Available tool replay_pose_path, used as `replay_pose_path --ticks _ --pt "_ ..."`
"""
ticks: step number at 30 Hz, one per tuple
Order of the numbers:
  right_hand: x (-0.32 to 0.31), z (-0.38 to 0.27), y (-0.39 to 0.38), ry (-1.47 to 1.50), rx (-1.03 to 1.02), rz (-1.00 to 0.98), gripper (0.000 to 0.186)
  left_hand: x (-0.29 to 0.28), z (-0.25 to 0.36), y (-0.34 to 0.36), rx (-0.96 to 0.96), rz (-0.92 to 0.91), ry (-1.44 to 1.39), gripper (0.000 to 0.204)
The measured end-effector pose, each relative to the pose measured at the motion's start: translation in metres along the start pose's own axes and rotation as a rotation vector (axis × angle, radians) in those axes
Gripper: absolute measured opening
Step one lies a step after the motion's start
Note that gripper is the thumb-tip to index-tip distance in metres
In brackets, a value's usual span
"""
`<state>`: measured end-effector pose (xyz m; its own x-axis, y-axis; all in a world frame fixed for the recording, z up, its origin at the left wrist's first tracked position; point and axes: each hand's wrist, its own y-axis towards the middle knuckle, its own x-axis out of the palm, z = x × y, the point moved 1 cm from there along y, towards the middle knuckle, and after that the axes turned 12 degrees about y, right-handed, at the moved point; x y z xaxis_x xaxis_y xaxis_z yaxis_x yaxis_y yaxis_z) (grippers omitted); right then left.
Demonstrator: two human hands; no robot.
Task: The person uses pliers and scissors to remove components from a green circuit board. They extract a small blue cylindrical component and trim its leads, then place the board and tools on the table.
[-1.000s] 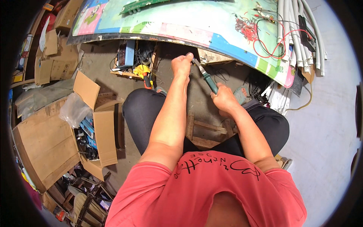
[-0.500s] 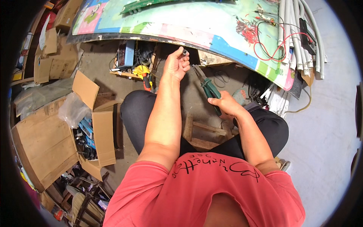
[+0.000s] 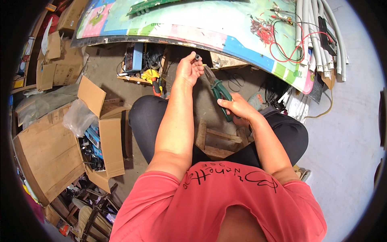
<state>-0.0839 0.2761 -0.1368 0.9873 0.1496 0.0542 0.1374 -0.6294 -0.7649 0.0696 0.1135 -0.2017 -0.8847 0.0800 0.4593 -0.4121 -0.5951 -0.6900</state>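
The left hand (image 3: 188, 69) pinches a tiny dark part (image 3: 197, 57) in its fingers, at twelve o'clock. It looks light, hard and easy to drop. The right hand (image 3: 238, 109) wraps the green pliers (image 3: 219, 92) by the handles, jaws pointing up.

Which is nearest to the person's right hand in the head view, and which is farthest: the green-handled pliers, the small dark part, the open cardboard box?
1. Green-handled pliers: held in the right hand, jaws pointing up toward the table edge.
2. Small dark part: pinched in the left hand, up and to the left.
3. Open cardboard box: on the floor, far left.
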Motion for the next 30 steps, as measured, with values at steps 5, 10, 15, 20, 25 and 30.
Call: replay_pose_path --ticks 5,10,15,20,25,30 --pt "0.008 -0.004 -0.012 0.260 0.017 -0.045 0.028 -0.006 0.001 0.004 0.033 0.041 0.065 0.033" --pt "-0.008 0.001 -0.007 0.351 -0.072 0.080 0.025 -0.009 0.000 0.004 0.099 0.058 0.008 0.032" --pt "-0.022 0.003 -0.001 0.125 -0.056 0.362 0.027 -0.007 -0.003 0.004 0.081 0.043 -0.075 0.029" --pt "-0.014 0.006 0.010 -0.046 -0.028 0.311 0.036 0.004 -0.001 -0.002 0.024 -0.062 -0.161 0.027" --pt "-0.011 0.010 0.019 -0.166 -0.085 0.226 0.041 0.009 0.002 -0.009 -0.004 -0.180 -0.190 0.028" --pt "-0.009 0.008 0.012 -0.090 -0.113 0.227 0.038 0.009 0.002 -0.011 -0.009 -0.272 -0.214 0.031"
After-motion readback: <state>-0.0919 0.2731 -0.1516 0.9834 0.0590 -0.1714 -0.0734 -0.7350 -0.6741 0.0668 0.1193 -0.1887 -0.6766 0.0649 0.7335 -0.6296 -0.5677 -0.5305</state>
